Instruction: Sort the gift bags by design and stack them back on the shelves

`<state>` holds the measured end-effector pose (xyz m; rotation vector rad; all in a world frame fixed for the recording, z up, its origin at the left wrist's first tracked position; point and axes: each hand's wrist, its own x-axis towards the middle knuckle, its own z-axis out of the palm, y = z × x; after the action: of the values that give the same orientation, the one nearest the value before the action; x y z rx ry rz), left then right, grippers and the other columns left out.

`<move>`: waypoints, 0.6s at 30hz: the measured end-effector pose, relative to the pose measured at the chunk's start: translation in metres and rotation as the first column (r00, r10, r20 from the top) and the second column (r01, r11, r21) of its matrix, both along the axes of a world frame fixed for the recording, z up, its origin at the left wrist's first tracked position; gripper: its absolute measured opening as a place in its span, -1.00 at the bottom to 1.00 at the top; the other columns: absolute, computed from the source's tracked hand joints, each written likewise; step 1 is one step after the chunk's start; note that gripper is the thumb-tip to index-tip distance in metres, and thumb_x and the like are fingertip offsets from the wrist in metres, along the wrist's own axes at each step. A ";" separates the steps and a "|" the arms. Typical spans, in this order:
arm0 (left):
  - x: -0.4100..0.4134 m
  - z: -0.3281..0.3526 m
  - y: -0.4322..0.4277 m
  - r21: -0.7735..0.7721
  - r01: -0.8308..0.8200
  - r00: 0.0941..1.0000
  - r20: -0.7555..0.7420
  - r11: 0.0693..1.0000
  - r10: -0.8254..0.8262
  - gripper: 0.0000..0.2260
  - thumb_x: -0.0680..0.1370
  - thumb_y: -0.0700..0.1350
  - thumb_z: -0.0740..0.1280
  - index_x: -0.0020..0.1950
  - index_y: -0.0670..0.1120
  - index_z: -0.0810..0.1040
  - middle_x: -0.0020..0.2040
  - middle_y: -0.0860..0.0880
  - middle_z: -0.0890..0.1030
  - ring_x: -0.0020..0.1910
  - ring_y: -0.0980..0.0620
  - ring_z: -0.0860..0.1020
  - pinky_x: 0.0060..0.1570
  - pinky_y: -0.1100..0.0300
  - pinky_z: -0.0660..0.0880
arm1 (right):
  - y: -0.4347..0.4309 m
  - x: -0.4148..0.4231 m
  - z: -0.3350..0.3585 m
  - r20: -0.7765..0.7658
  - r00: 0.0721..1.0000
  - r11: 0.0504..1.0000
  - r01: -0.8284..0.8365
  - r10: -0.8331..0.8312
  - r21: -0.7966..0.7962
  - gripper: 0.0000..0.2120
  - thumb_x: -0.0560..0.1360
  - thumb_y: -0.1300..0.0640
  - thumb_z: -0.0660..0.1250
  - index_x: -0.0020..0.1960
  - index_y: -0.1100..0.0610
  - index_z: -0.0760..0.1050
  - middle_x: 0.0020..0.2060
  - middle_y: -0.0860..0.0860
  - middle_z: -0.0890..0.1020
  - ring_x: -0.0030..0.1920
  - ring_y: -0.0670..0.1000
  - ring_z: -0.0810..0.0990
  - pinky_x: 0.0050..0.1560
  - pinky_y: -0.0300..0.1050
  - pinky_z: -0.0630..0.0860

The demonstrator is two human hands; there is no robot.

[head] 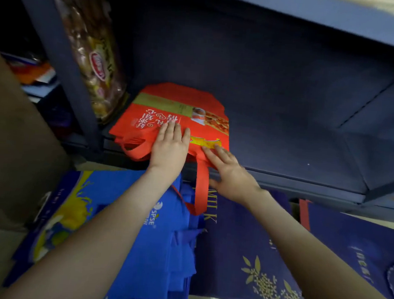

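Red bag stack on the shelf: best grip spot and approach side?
Grip the red handle loop from the front. The red bags lie flat on the shelf, handles at the near end; that loop hangs free over the front edge.

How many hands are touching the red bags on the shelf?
2. The left hand lies flat on the red bags near their front; the right hand touches their front edge beside it.

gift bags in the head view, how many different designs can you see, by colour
red bags: 1
bright blue bags: 1
blue bag with yellow splash: 1
dark navy bag with gold grain: 1
dark navy bag at far right: 1
total: 5 designs
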<state>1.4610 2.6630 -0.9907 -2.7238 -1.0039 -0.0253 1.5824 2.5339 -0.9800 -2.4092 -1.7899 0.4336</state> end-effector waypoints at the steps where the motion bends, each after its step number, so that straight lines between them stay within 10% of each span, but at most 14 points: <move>1: -0.004 -0.003 0.010 -0.040 -0.010 1.000 -0.012 0.999 0.009 -0.43 0.52 -0.24 -0.25 0.55 -0.14 0.02 0.52 -0.24 0.15 0.52 -0.19 0.04 0.48 -0.02 -0.12 | 0.007 -0.003 -0.006 0.004 1.000 1.000 -0.027 0.027 -0.006 -0.27 0.55 0.01 0.29 0.56 -0.09 -0.09 0.56 0.03 -0.02 0.54 0.06 -0.03 0.43 0.17 0.21; 8: -0.037 -0.035 0.050 -0.417 0.078 0.995 0.086 0.906 -0.045 -0.37 0.61 -0.01 0.21 0.57 0.00 -0.06 0.57 -0.10 -0.01 0.54 -0.04 -0.13 0.48 -0.03 -0.25 | 0.046 -0.017 -0.044 0.091 0.996 1.000 -0.012 0.014 -0.024 -0.52 0.67 0.11 0.05 0.56 -0.01 0.03 0.55 0.06 0.07 0.54 0.07 0.02 0.46 0.03 0.19; 14: -0.056 -0.056 0.056 -0.092 0.105 0.931 0.358 0.990 -0.066 -0.52 0.40 -0.31 0.43 0.32 -0.10 0.52 0.38 -0.22 0.41 0.40 -0.21 0.32 0.43 -0.14 0.06 | 0.063 -0.010 -0.057 0.141 0.986 0.994 0.099 -0.092 -0.044 -0.53 0.68 0.16 0.03 0.56 0.09 0.02 0.52 0.11 0.14 0.54 0.09 0.03 0.44 -0.10 0.12; 18: -0.049 -0.052 0.064 -0.235 -0.035 0.904 0.406 0.971 0.131 -0.63 0.61 -0.18 0.20 0.43 -0.06 0.40 0.46 -0.21 0.29 0.47 -0.17 0.19 0.47 -0.08 -0.07 | 0.068 0.001 -0.062 0.166 0.963 0.971 0.226 -0.211 -0.075 -0.51 0.66 0.20 0.05 0.55 0.17 0.00 0.49 0.16 0.21 0.52 0.13 0.10 0.40 -0.06 0.19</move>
<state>1.4116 2.7269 -1.0428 -2.9439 -1.3063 -0.5390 1.5838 2.6018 -1.0418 -2.7377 -1.5638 0.3189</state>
